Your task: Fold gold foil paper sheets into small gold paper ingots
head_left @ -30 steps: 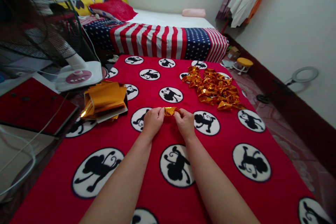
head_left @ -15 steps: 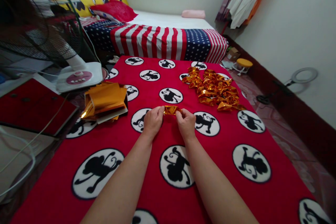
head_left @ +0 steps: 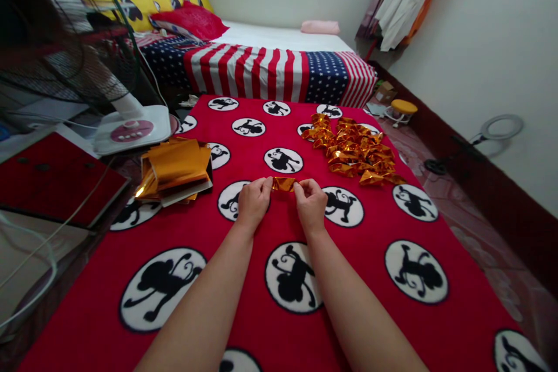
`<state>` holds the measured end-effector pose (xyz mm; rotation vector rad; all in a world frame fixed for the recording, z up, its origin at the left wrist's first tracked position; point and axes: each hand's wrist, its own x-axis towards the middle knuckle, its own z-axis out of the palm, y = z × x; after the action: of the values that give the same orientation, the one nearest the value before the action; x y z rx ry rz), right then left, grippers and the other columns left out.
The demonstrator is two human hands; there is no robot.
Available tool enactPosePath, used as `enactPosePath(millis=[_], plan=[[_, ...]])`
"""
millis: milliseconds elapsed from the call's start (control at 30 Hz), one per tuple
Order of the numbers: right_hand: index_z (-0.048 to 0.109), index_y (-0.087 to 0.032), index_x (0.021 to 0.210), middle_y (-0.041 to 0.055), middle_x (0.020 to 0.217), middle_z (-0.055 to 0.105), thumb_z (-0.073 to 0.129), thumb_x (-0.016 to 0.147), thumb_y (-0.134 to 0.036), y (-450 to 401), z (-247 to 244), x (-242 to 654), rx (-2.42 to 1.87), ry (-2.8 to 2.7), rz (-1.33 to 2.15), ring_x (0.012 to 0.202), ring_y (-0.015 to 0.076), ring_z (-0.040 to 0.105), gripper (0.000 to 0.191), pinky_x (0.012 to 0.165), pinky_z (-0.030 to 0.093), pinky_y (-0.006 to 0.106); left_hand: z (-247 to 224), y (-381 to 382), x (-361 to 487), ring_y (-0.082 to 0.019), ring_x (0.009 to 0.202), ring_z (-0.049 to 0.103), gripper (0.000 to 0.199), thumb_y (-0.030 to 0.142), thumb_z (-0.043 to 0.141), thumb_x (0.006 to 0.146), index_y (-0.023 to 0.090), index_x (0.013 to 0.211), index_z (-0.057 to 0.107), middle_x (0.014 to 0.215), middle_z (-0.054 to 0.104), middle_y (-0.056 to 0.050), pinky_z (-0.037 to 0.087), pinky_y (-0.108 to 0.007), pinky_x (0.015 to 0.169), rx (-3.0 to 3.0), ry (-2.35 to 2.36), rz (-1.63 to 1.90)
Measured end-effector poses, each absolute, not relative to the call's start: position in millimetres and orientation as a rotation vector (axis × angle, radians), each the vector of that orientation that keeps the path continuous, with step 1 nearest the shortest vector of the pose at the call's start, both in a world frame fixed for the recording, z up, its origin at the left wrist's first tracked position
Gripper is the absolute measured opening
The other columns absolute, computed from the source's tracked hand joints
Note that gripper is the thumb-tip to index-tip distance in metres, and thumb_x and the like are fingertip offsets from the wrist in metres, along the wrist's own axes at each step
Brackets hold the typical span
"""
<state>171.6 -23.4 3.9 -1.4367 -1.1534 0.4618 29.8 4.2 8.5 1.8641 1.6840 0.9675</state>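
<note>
Between my hands, a folded piece of shiny gold foil paper (head_left: 283,184) is held by its two ends. My left hand (head_left: 254,200) pinches the left end, thumb and fingers closed. The right end sits in the closed fingers of my right hand (head_left: 311,202). Farther off on the right lies a heap of folded gold foil pieces (head_left: 355,148), pointed at their ends. To the left rests a stack of flat gold foil sheets (head_left: 176,165), with some paler backs showing at the edges.
Everything lies on a red cloth (head_left: 349,273) printed with monkeys in white circles. A fan (head_left: 131,128) stands at the left, beside a dark red panel (head_left: 47,177). Behind is a bed with a flag-patterned cover (head_left: 253,70). A yellow stool (head_left: 404,107) stands on the floor at right.
The fingers of my right hand have shifted slightly on the foil's right end, a little to the right. My left hand keeps its pinch. The whole view has tilted very slightly.
</note>
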Motion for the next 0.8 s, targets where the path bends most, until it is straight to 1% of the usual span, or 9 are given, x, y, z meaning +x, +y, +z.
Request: enactPosePath(millis=[100,200,333,567,800], plan=[[0.053,-0.019,0.061,-0.0045,0.054,0.050,0.056,0.081,-0.030,-23.6,3.6,171.6,-1.479,-1.157,0.415,0.050,0.0103,0.044,0.024,0.053,0.034,0.023,7.6,3.9,29.9,-0.014,0.059,0.051,0.047,0.048,0.034,0.095,0.020,0.063,0.055,0.059,0.058,-0.003,0.027,-0.027,0.058,1.844,1.686,0.975],[0.050,-0.019,0.057,-0.0053,0.052,0.047,0.055,0.079,-0.027,-24.0,4.1,171.1,-1.505,-1.166,0.391,0.049,0.0098,0.042,0.024,0.053,0.032,0.023,7.6,3.5,30.1,-0.014,0.059,0.049,0.046,0.048,0.035,0.094,0.020,0.062,0.052,0.058,0.056,-0.002,0.027,-0.027,0.058,1.846,1.691,0.999],[0.049,-0.019,0.057,-0.0055,0.052,0.046,0.055,0.079,-0.028,-24.6,5.9,170.8,-1.508,-1.177,0.395,0.050,0.0098,0.041,0.025,0.053,0.031,0.024,8.2,3.2,30.1,-0.014,0.059,0.048,0.044,0.045,0.037,0.093,0.020,0.060,0.051,0.058,0.054,-0.001,0.028,-0.027,0.059,1.857,1.699,1.013],[0.047,-0.019,0.057,-0.0060,0.052,0.043,0.054,0.085,-0.036,-25.0,6.7,172.3,-1.470,-1.164,0.426,0.051,0.0093,0.038,0.034,0.053,0.030,0.023,7.5,2.9,29.9,-0.012,0.055,0.043,0.044,0.044,0.041,0.090,0.019,0.056,0.052,0.053,0.049,0.001,0.029,-0.026,0.057,1.858,1.673,1.027],[0.049,-0.019,0.057,-0.0060,0.052,0.044,0.055,0.085,-0.035,-23.1,4.4,172.8,-1.473,-1.153,0.428,0.051,0.0094,0.039,0.033,0.054,0.030,0.023,6.5,2.9,28.9,-0.012,0.057,0.048,0.048,0.048,0.039,0.091,0.018,0.057,0.054,0.055,0.052,0.001,0.031,-0.025,0.058,1.812,1.613,1.052]])
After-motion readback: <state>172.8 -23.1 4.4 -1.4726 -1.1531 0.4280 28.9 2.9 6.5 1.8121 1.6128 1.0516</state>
